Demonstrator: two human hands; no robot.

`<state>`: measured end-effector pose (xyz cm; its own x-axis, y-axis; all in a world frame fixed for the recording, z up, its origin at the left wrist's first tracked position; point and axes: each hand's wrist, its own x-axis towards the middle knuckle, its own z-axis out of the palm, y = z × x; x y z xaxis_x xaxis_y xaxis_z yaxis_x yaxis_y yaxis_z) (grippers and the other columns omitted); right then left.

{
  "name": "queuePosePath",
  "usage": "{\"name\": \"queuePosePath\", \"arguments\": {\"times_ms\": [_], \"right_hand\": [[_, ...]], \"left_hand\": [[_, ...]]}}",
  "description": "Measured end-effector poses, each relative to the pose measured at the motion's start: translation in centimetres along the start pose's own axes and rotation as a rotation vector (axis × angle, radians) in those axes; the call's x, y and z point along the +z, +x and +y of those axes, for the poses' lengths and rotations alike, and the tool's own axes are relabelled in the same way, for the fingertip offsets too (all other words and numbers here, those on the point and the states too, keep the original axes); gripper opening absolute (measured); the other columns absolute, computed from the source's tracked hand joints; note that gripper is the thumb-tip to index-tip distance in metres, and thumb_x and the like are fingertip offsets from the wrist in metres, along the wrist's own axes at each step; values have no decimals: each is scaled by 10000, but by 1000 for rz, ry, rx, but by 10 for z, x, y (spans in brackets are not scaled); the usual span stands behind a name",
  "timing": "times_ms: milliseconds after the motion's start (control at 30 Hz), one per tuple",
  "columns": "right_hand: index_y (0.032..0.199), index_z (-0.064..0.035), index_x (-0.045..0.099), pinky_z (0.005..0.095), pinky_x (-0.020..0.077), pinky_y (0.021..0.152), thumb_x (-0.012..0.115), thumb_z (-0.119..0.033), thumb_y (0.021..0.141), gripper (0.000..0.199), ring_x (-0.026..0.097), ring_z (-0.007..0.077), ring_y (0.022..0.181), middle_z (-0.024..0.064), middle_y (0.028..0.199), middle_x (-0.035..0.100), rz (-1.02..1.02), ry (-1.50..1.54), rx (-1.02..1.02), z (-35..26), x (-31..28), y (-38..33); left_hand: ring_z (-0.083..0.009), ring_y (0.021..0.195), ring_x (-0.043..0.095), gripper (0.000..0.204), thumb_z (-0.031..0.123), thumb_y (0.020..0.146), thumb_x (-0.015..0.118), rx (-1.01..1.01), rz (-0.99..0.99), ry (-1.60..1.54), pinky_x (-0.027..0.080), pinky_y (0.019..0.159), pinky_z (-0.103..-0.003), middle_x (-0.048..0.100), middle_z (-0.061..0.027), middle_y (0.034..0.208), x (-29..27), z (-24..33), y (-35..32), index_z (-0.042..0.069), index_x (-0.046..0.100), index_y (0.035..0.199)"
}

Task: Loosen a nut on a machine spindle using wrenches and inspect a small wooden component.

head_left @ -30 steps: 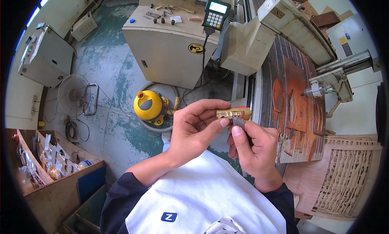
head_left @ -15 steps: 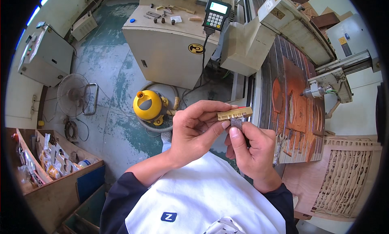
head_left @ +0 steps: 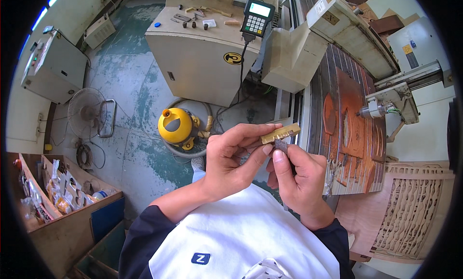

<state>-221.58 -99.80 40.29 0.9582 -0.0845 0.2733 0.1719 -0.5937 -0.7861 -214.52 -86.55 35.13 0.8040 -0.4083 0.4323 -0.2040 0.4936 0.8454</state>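
Observation:
In front of my chest, my left hand (head_left: 230, 156) grips a short brass-coloured block (head_left: 280, 133) between thumb and fingers. Notches run along its near edge, and its right end tilts upward. My right hand (head_left: 301, 180) pinches a small dark grey piece (head_left: 279, 146), which looks like folded abrasive paper, just under the block's notched edge. Whether the two touch, I cannot tell. Part of the block and of the grey piece is hidden by my fingers.
Ahead stands a beige cabinet (head_left: 202, 62) with a handheld keypad controller (head_left: 255, 23) and small parts on top. A yellow vacuum cleaner (head_left: 176, 127) and a fan (head_left: 87, 110) are on the floor. At right is a machine bed with brown boards (head_left: 354, 115); a wooden bin (head_left: 72, 221) is lower left.
The brass block has tilted, its right end rising a little. The grey piece has turned and slid slightly under it. Both hands stay nearly in place.

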Motion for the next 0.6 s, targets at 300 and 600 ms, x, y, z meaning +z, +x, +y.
{"name": "queuePosePath", "arguments": {"times_ms": [300, 600], "right_hand": [[813, 35, 595, 225, 462, 415, 498, -89, 966, 219, 612, 115, 461, 56, 607, 621, -16, -25, -16, 1, 1, 4], [746, -2, 543, 268, 434, 405, 539, -65, 943, 206, 604, 135, 448, 56, 549, 577, 45, 25, -31, 9, 8, 14]], "left_hand": [[-277, 1093, 605, 274, -149, 829, 572, 150, 65, 120, 515, 891, -300, 622, -246, 1165, 0, -12, 1, -108, 553, 1100], [-189, 860, 705, 304, -139, 804, 586, 249, 122, 243, 542, 714, -237, 651, -223, 1133, -2, -15, 10, -87, 590, 1104]]}}
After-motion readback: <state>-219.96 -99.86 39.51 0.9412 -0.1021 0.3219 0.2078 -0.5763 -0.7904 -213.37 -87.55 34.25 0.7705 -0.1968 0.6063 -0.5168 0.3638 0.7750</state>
